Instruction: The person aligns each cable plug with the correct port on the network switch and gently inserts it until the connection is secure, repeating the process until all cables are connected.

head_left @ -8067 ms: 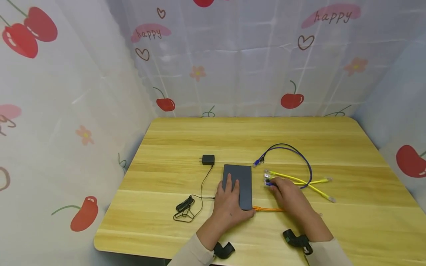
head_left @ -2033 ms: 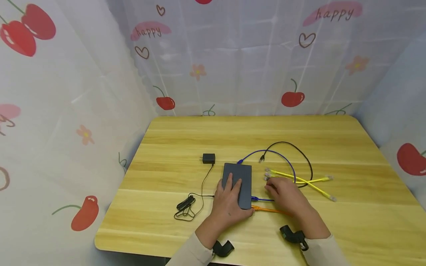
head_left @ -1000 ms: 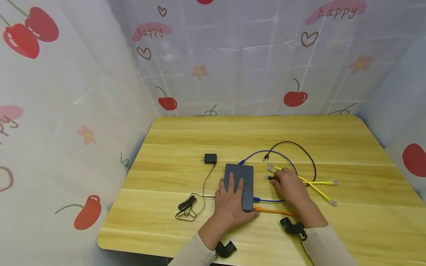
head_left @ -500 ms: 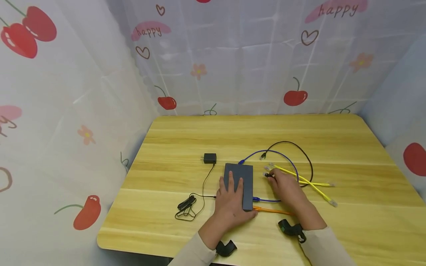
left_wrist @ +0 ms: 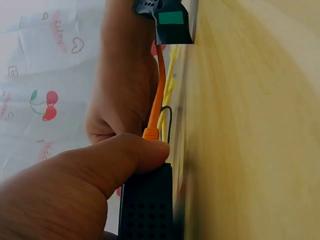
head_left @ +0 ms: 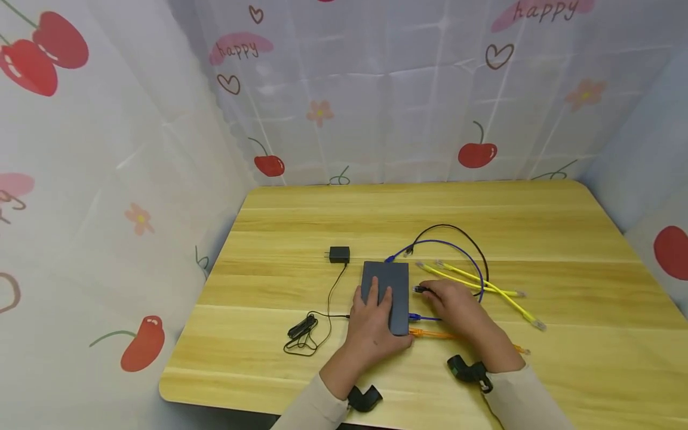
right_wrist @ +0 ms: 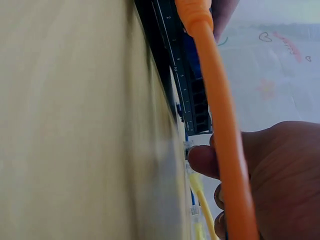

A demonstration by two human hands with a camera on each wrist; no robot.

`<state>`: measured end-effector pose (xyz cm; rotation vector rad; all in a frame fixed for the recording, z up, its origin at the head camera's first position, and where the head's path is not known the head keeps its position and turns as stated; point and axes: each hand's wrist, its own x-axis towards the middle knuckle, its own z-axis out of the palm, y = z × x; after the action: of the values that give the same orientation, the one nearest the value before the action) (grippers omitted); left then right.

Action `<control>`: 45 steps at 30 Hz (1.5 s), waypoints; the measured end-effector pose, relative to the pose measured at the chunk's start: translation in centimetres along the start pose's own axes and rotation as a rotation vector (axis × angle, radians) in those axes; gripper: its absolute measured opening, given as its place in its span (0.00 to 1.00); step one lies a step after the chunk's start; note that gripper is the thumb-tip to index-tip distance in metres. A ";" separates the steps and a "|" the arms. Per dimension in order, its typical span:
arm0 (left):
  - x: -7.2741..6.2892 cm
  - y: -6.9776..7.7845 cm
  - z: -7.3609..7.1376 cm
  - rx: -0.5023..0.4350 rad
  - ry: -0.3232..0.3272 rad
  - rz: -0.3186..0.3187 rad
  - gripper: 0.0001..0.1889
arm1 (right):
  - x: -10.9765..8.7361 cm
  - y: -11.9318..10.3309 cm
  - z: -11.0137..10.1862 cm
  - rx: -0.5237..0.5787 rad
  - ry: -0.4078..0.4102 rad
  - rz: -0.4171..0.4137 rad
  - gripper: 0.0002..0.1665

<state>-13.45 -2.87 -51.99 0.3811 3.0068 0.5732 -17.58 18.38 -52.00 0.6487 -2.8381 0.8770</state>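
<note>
A dark grey network switch [head_left: 398,292] lies flat on the table, its numbered ports [right_wrist: 199,107] facing right. My left hand [head_left: 373,328] rests on it with fingers spread over the top; its thumb [left_wrist: 135,152] presses the near right corner. An orange network cable [head_left: 432,334] and a blue one [head_left: 430,318] have plugs in the near ports. Between thumb and fingers, my right hand [head_left: 457,304] pinches the black network cable's plug [head_left: 419,289], clear tip pointing left, a small gap from the port side. The black cable [head_left: 473,239] loops behind, its other plug loose.
Yellow network cables [head_left: 507,295] lie crossed right of the right hand. The blue cable's other plug [head_left: 389,259] lies by the switch's far edge. Left of the switch are a black power adapter [head_left: 339,255] and its bundled cord [head_left: 303,328], which runs into the switch's left side.
The blue plug, at my right fingertips 8.1 s ago, is now in the switch. My right hand has since taken the black plug and moved left with it. My left hand has stayed put.
</note>
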 end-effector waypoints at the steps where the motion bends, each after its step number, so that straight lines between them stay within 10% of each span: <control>1: 0.0 0.0 0.0 -0.011 0.006 0.003 0.55 | 0.0 -0.1 0.0 -0.007 0.004 -0.006 0.13; 45: 0.0 -1.1 -0.4 -0.287 0.044 0.029 0.52 | 0.1 -2.1 -1.5 -0.033 -0.060 -0.105 0.06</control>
<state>-13.75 -3.97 -52.05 0.3976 2.9013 1.0112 -16.86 17.62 -49.61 0.8247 -2.8336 0.8059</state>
